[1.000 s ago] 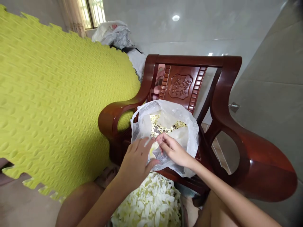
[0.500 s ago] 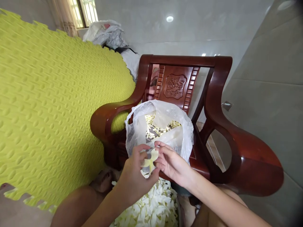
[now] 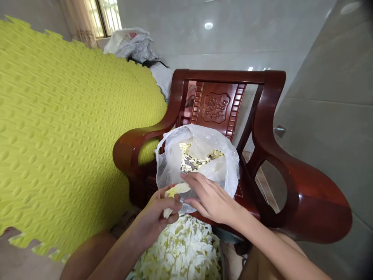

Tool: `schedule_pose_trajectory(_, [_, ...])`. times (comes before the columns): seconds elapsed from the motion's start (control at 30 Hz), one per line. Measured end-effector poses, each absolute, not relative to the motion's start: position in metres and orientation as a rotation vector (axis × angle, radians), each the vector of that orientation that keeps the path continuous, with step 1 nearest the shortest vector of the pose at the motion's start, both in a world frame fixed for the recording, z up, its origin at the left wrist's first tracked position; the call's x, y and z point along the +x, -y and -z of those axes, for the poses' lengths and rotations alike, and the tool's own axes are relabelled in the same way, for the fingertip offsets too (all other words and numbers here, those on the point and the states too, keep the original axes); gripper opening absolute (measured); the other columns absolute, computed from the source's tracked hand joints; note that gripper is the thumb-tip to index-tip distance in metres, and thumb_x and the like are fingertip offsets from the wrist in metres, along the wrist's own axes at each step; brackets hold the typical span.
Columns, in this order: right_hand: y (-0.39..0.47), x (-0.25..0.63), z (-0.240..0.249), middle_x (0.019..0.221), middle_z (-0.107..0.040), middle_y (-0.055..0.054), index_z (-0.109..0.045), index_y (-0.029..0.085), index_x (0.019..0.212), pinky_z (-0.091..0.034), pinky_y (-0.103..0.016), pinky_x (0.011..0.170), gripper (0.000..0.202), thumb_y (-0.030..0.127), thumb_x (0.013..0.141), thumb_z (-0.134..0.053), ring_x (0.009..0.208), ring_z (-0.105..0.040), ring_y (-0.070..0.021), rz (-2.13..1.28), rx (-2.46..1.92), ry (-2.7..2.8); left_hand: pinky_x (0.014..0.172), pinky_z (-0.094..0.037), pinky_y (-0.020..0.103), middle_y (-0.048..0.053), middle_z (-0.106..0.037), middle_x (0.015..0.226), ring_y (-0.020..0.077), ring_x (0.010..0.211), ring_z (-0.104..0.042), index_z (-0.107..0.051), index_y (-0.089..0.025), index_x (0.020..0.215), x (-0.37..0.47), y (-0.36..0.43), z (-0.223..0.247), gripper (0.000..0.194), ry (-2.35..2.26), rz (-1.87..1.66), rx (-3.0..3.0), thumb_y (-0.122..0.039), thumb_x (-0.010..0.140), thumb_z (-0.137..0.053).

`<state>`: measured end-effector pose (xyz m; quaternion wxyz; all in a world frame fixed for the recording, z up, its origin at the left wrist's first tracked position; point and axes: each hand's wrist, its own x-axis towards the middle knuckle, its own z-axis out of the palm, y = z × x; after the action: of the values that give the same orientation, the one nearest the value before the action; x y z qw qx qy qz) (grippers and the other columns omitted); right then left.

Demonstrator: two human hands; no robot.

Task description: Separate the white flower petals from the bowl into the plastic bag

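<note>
A pale flower with a yellow centre (image 3: pixel 172 192) is pinched between the fingers of my left hand (image 3: pixel 159 212). My right hand (image 3: pixel 208 200) is just to its right, thumb and fingers apart at the tip of a long petal; whether they touch it is hard to tell. Behind both hands an open white plastic bag (image 3: pixel 230 155) stands on the chair seat, with small cream and yellow pieces (image 3: pixel 189 161) inside. Below my hands, a large heap of white petals (image 3: pixel 183 252) fills a container whose rim is mostly hidden.
A dark red wooden chair (image 3: pixel 314 194) surrounds the bag with its two broad arms. On the left stands a tall yellow foam mat (image 3: pixel 64 128). Crumpled bags (image 3: pixel 131 42) lie by the window behind it.
My left hand has moved left and down with the flower, which has turned. My right hand has rolled palm down, its fingers now more open above the heap.
</note>
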<state>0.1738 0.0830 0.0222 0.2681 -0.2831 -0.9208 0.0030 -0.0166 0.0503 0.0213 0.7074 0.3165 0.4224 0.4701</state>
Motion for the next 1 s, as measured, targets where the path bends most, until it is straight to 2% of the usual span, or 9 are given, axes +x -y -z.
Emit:
schedule_pose_trajectory(0.1, [-0.089, 0.171, -0.019, 0.101, -0.063, -0.014, -0.05, 0.007, 0.13, -0.053, -0.039, 0.073, 0.04, 0.032, 0.103, -0.034, 0.09, -0.06, -0.0266, 0.317, -0.652, 2.537, 0.044, -0.021, 0.016, -0.007, -0.048, 0.067, 0.0038, 0.054, -0.033, -0.058, -0.015, 0.087, -0.017, -0.047, -0.022, 0.042, -0.934, -1.003, 0.617, -0.007, 0.047, -0.07])
schedule_pose_trajectory(0.17, [-0.091, 0.169, -0.018, 0.086, -0.063, -0.01, -0.06, 0.008, 0.112, -0.049, -0.035, 0.063, 0.035, 0.026, 0.103, -0.032, 0.077, -0.057, -0.0233, 0.346, -0.631, 2.538, 0.044, -0.021, 0.016, -0.007, -0.048, 0.065, 0.004, 0.054, -0.034, -0.059, -0.015, 0.088, -0.017, -0.047, -0.021, 0.045, -0.943, -0.982, 0.633, -0.007, 0.046, -0.071])
schedule_pose_trajectory(0.27, [-0.089, 0.165, -0.018, 0.081, -0.059, -0.009, -0.063, 0.011, 0.092, -0.045, -0.033, 0.059, 0.036, 0.023, 0.103, -0.03, 0.072, -0.053, -0.0216, 0.243, -0.691, 2.55, 0.045, -0.024, 0.017, -0.007, -0.052, 0.065, 0.0053, 0.054, -0.036, -0.057, -0.016, 0.098, -0.018, -0.048, -0.019, 0.053, -0.975, -0.984, 0.72, -0.011, 0.048, -0.072])
schedule_pose_trajectory(0.37, [-0.083, 0.161, -0.02, 0.082, -0.057, -0.007, -0.061, 0.014, 0.088, -0.044, -0.032, 0.064, 0.034, 0.022, 0.102, -0.03, 0.072, -0.052, -0.0189, -0.143, -0.794, 2.528, 0.047, -0.026, 0.019, -0.009, -0.052, 0.061, 0.0063, 0.052, -0.037, -0.051, -0.018, 0.108, -0.022, -0.049, -0.017, 0.06, -1.03, -0.982, 0.892, -0.018, 0.053, -0.074])
schedule_pose_trajectory(0.5, [-0.08, 0.161, -0.023, 0.081, -0.059, -0.004, -0.062, 0.017, 0.085, -0.043, -0.031, 0.075, 0.04, 0.029, 0.104, -0.03, 0.076, -0.055, -0.016, -0.84, -0.788, 2.38, 0.058, -0.038, 0.022, -0.005, -0.058, 0.071, 0.0107, 0.062, -0.051, -0.039, -0.02, 0.115, -0.029, -0.05, -0.015, 0.054, -1.065, -0.942, 1.225, -0.026, 0.07, -0.069])
schedule_pose_trajectory(0.6, [-0.082, 0.163, -0.02, 0.066, -0.052, 0.0, -0.065, 0.016, 0.08, -0.039, -0.028, 0.064, 0.048, 0.043, 0.103, -0.032, 0.063, -0.049, -0.0129, -1.268, -0.813, 2.252, 0.059, -0.039, 0.023, -0.005, -0.055, 0.074, 0.0112, 0.062, -0.051, -0.034, -0.022, 0.115, -0.035, -0.052, -0.011, 0.043, -1.088, -0.933, 1.516, -0.023, 0.08, -0.059])
schedule_pose_trajectory(0.7, [-0.083, 0.163, -0.012, 0.056, -0.033, 0.006, -0.06, 0.015, 0.073, -0.024, -0.023, 0.047, 0.049, 0.053, 0.098, -0.042, 0.049, -0.028, -0.0077, -1.815, -0.787, 1.954, 0.058, -0.039, 0.024, -0.006, -0.055, 0.073, 0.0131, 0.061, -0.053, -0.031, -0.023, 0.118, -0.041, -0.055, -0.004, 0.038, -1.118, -0.906, 1.794, -0.014, 0.084, -0.048])
schedule_pose_trajectory(0.83, [-0.088, 0.159, 0.001, 0.06, -0.022, 0.009, -0.042, 0.018, 0.063, -0.01, -0.019, 0.042, 0.047, 0.051, 0.087, -0.064, 0.051, -0.012, -0.0055, -2.427, -0.583, 1.402, 0.065, -0.042, 0.03, 0.001, -0.059, 0.079, 0.0194, 0.07, -0.057, -0.042, -0.022, 0.111, -0.047, -0.058, 0.005, 0.031, -1.304, -0.974, 2.298, -0.006, 0.084, -0.04])
schedule_pose_trajectory(1.0, [-0.1, 0.157, 0.015, 0.058, -0.022, 0.009, -0.042, 0.017, 0.061, -0.007, -0.018, 0.038, 0.05, 0.054, 0.081, -0.069, 0.051, -0.01, -0.0058, -2.708, -0.433, 1.295, 0.074, -0.043, 0.037, 0.007, -0.062, 0.083, 0.0253, 0.078, -0.059, -0.053, -0.021, 0.099, -0.048, -0.06, 0.006, 0.022, -1.41, -1.011, 2.554, -0.008, 0.085, -0.041])
